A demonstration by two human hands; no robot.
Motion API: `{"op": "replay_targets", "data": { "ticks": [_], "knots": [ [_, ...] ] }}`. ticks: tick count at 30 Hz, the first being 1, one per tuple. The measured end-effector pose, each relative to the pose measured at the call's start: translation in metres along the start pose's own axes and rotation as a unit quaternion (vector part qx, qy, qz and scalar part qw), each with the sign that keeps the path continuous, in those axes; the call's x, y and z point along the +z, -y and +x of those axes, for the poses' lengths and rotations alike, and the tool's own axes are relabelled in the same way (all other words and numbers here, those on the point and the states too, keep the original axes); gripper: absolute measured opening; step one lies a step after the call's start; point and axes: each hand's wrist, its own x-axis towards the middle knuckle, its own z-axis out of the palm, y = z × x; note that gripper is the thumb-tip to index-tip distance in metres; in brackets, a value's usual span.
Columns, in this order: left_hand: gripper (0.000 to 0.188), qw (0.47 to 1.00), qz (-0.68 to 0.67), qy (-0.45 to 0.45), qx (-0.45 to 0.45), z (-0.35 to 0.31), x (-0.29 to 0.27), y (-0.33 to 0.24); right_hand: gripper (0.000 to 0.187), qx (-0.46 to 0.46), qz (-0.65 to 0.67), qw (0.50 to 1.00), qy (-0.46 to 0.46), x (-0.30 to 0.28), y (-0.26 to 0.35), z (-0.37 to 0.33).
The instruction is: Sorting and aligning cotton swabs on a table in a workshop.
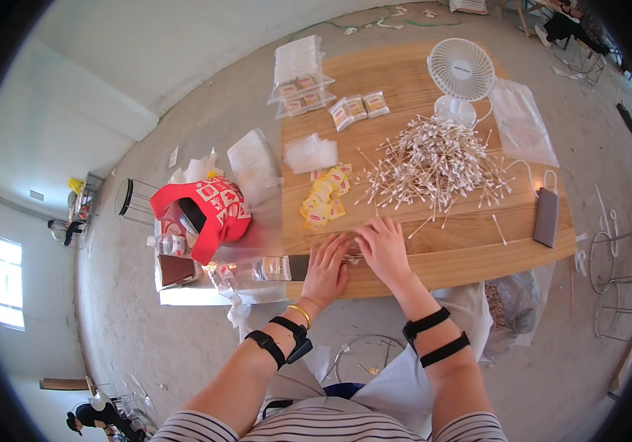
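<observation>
L hand & R hand close together at near edge of wood table, some swab sticks btwn them, grip unclear. Big pile of cotton swabs beyond, R of yellow slips; white fan far R, red bag L.

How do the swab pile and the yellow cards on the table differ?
The swab pile is thin sticks with white tips; the yellow cards are flat pieces. The swab pile is a wide, raised heap; the yellow cards lie low, overlapping in a smaller patch. The swab pile is near the fan, the yellow cards near the left hand. Both lie loose on the wooden table.
</observation>
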Motion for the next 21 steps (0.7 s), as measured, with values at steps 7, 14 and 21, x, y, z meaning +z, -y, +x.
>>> {"op": "replay_targets", "data": {
  "ticks": [7,14,21],
  "knots": [
    [0.053,0.998,-0.038,0.044,0.011,0.002,-0.001,0.005,0.047,0.059,-0.166,0.983,-0.048,0.015,0.008,0.020],
    [0.050,0.998,-0.052,0.031,0.012,0.003,-0.002,0.002,0.049,0.122,-0.253,0.959,-0.040,0.030,0.001,0.035],
    [0.052,0.998,-0.047,0.027,0.020,0.000,-0.003,0.004,0.040,0.133,-0.259,0.953,0.081,0.003,0.012,0.029]
  ]
}}
